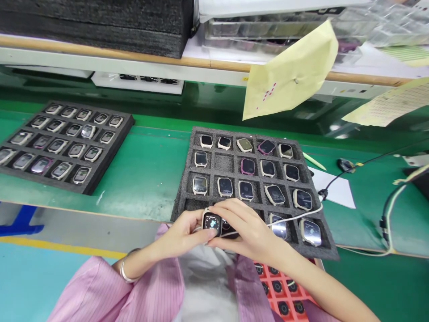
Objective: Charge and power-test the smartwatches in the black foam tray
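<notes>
My left hand (pixel 183 235) grips a lit smartwatch (pixel 212 222) without a strap, its thumb on the lower part of the screen. My right hand (pixel 243 228) is closed at the watch's right side, with fingertips at its upper and lower edges. A white cable (pixel 295 218) passes by my right hand and runs over the tray to the right; its end is hidden. Behind my fingers shows part of another dark watch face. Just beyond both hands lies a grey foam tray (pixel 224 163) with strapless watches in its pockets.
A second foam tray (pixel 114 154) of watches lies to the left. Below my right forearm is a red tray (pixel 273 297) with round black pieces. Yellow paper (pixel 291 74) hangs from the shelf edge (pixel 214 65). Cords (pixel 387 223) and white paper (pixel 331 185) lie at right.
</notes>
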Available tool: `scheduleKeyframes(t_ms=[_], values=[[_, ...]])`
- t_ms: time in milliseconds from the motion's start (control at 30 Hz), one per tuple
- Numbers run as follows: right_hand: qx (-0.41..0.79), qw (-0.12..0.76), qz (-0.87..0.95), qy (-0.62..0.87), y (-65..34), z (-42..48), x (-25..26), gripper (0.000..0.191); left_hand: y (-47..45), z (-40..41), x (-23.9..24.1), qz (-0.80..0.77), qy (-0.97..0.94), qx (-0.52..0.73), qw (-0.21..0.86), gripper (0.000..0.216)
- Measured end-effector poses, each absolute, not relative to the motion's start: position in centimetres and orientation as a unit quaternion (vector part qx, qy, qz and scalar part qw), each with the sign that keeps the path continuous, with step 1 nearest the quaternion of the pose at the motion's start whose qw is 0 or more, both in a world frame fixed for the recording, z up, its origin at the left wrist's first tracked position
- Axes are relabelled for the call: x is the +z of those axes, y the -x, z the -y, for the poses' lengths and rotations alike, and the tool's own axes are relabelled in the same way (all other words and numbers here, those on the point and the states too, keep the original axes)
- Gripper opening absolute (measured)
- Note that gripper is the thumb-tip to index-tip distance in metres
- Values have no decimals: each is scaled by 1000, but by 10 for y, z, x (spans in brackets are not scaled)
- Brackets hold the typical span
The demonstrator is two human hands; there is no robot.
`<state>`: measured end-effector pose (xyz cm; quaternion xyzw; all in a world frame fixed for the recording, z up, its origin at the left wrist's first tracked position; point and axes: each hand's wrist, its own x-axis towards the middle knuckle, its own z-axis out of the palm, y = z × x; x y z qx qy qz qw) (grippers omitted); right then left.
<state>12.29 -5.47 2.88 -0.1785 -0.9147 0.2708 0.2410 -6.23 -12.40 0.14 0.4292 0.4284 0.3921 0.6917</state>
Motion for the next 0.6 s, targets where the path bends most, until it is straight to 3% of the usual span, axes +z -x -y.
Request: scheduleKeyframes(t_ms=[600], values=[[238, 239, 925, 177, -123, 60, 34, 44, 62, 129, 4, -437, -452, 381, 677, 26]])
